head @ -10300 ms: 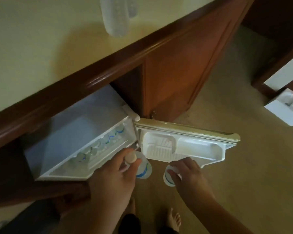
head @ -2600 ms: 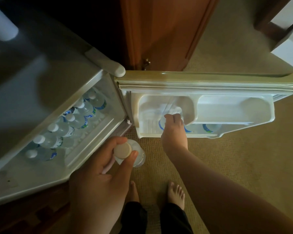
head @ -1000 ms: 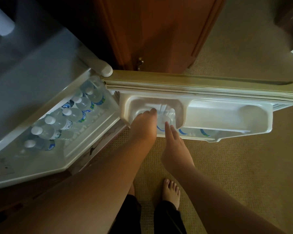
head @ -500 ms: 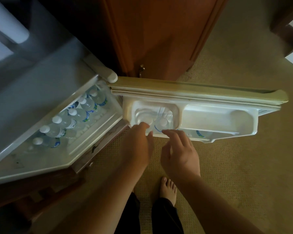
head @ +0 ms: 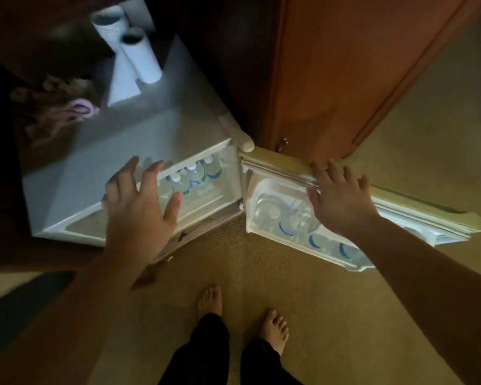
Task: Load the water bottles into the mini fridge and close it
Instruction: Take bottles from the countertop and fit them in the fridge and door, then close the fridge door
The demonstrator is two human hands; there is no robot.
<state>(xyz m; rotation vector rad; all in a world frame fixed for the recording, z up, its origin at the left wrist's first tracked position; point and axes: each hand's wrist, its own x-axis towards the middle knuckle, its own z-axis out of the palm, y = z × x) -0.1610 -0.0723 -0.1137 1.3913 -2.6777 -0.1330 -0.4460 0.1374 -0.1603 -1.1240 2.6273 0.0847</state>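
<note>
The white mini fridge (head: 117,151) stands open below me, its door (head: 417,207) swung out to the right. A row of several clear water bottles (head: 196,177) with blue labels stands inside the fridge. More bottles (head: 285,220) stand in the door's shelf. My left hand (head: 138,208) hovers spread over the fridge's front opening, holding nothing. My right hand (head: 340,200) rests with fingers apart on the door's top edge, above the door shelf.
A wooden cabinet (head: 345,68) rises behind the door. Two white cylinders (head: 139,55) stand at the back of the fridge top, pink cloth (head: 79,109) to their left. My bare feet (head: 242,312) stand on beige carpet.
Both hands have left the door-shelf bottles. The left hand moved left over the fridge opening; the right hand moved up and right onto the door's top edge. The view tilted.
</note>
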